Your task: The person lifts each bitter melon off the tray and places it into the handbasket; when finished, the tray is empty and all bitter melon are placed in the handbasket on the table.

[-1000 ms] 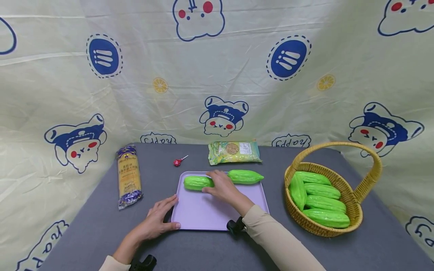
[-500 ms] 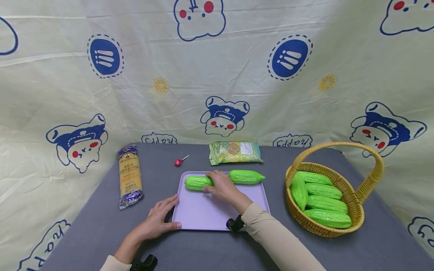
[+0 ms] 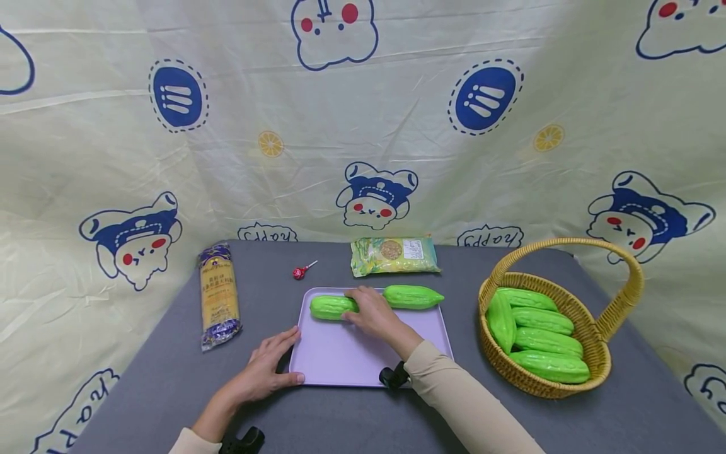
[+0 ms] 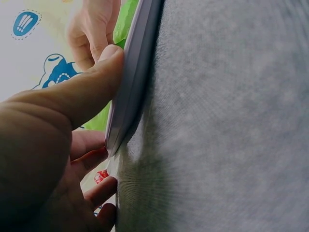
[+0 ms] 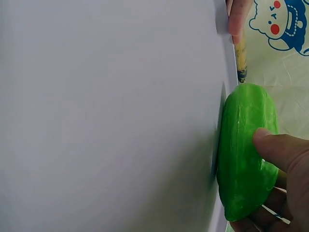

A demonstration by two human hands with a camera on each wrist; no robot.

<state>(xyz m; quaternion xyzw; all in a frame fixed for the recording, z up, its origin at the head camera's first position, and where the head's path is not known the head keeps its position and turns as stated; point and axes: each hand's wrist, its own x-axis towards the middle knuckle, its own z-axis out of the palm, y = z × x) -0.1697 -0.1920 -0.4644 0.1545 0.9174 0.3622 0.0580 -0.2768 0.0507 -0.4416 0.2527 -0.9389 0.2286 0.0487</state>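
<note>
On the lavender tray (image 3: pixel 340 359), near its far edge, lie two bright green bitter melons with ridged skin. My right hand (image 3: pixel 375 315) grips the left bitter melon (image 3: pixel 331 308), thumb on the near side. In the right wrist view the thumb presses the green bitter melon (image 5: pixel 244 150) and the fingers reach behind it. The right bitter melon (image 3: pixel 413 297) lies just beyond that hand. My left hand (image 3: pixel 263 369) rests against the tray's left side with fingers spread. In the left wrist view its thumb touches the tray rim (image 4: pixel 128 92).
A wicker basket (image 3: pixel 510 377) with a tall handle and several bitter melons stands at the right. A pasta pack (image 3: pixel 218 293) lies far left. Behind the tray are a red lollipop (image 3: pixel 299 273) and a green-yellow food packet (image 3: pixel 394 256). A printed cloth hangs behind the grey table (image 3: pixel 164 384).
Both hands, the tray and the bitter melons keep their places; the whole head view has only shifted very slightly.
</note>
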